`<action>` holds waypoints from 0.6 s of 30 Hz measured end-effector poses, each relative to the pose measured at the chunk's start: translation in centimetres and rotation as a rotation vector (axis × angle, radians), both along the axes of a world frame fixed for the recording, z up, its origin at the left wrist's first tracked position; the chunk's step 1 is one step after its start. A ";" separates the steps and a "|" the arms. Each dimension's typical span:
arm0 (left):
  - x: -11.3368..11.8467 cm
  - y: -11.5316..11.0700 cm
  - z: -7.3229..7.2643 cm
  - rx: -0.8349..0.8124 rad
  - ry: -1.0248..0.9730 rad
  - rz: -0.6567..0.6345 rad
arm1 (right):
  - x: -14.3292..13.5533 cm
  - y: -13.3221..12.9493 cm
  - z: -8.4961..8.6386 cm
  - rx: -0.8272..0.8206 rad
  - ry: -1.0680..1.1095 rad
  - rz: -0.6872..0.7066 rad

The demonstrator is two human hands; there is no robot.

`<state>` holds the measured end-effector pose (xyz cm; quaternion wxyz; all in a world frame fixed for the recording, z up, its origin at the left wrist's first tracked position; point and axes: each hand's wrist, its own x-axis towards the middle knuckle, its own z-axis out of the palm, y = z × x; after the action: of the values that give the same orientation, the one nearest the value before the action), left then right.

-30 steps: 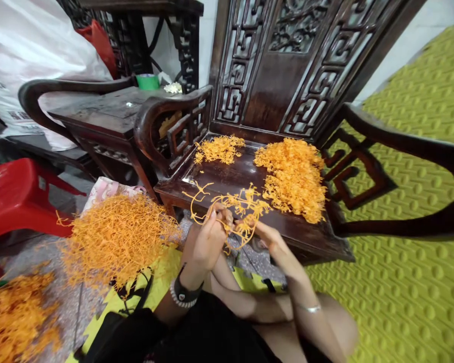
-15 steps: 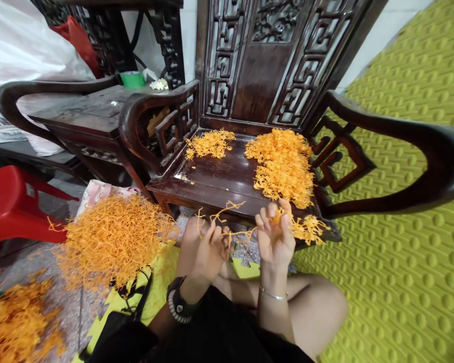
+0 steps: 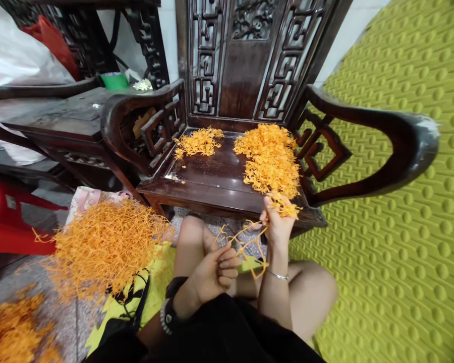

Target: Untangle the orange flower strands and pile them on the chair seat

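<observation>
My left hand pinches an orange branching strand between thumb and forefinger, above my lap. The strand stretches across toward my right hand, which is closed round a bunch of small orange branched pieces at the front edge of the chair seat. Whether the right fingers also grip the strand's end, I cannot tell. Just behind that hand, a thick pile of similar orange pieces covers the right side of the seat. A smaller pile lies at the seat's back left.
On the left, a large heap of orange strands rests over a pale bag. Another orange heap is at lower left. A red stool, a dark side table with green tape and yellow matting surround the chair.
My right hand has turned over and closed round the orange bunch. My left hand has moved slightly down, still pinching strands. The view has shifted a little to the right.
</observation>
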<state>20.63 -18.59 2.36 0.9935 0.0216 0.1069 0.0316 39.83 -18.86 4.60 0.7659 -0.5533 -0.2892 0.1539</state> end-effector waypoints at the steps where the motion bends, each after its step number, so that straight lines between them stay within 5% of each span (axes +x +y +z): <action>1: -0.2 0.0 0.1 0.004 -0.023 -0.008 | 0.0 0.0 -0.3 -0.002 -0.019 -0.024; 7: -0.7 0.1 -0.2 0.122 0.029 0.004 | 0.3 -1.1 -0.8 -0.048 -0.065 0.113; 10: -0.4 -0.4 -0.4 0.293 0.203 0.257 | 0.6 -1.9 -0.4 -0.085 -0.015 0.153; 13: 0.1 -0.9 0.1 0.306 0.264 0.518 | 0.3 -2.0 0.1 -0.115 0.032 0.011; 18: 0.3 -0.8 2.2 0.052 0.130 0.610 | -1.4 -2.6 1.4 -0.027 -0.024 -0.310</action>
<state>20.93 -19.42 4.55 0.9284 0.0162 0.1711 0.3294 38.39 -21.43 6.01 0.7696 -0.6031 -0.2074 0.0312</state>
